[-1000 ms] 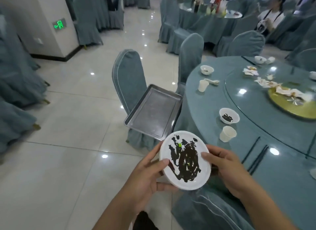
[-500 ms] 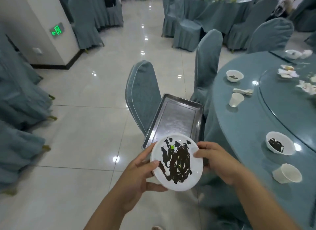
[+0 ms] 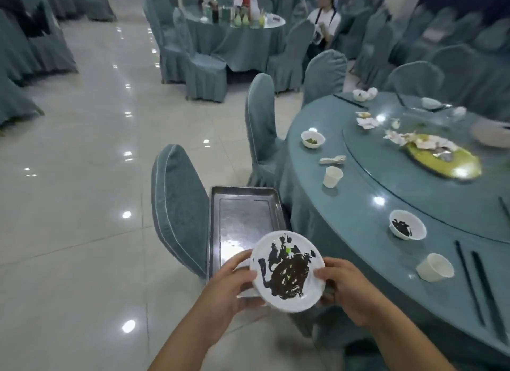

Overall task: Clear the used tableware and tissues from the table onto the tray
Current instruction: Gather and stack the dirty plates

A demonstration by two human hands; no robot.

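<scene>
The white plate [image 3: 288, 271], smeared with dark sauce, hangs over the near end of the metal tray [image 3: 242, 190]. The left hand [image 3: 231, 282] grips its left rim and the right hand [image 3: 350, 290] pinches its right rim, thumbs on top. It looks stiff, light and breakable. The sauce would be slippery, so the clean rim is the place to hold, kept level.

The tray sits on a covered chair [image 3: 176, 202], just left of the round table [image 3: 345, 232]. On the cloth are a bowl [image 3: 408, 224], a cup [image 3: 435, 267], chopsticks [image 3: 469, 282] and, farther off, tissues [image 3: 367, 121]. The glossy tiled floor [image 3: 82, 177] stretches left.
</scene>
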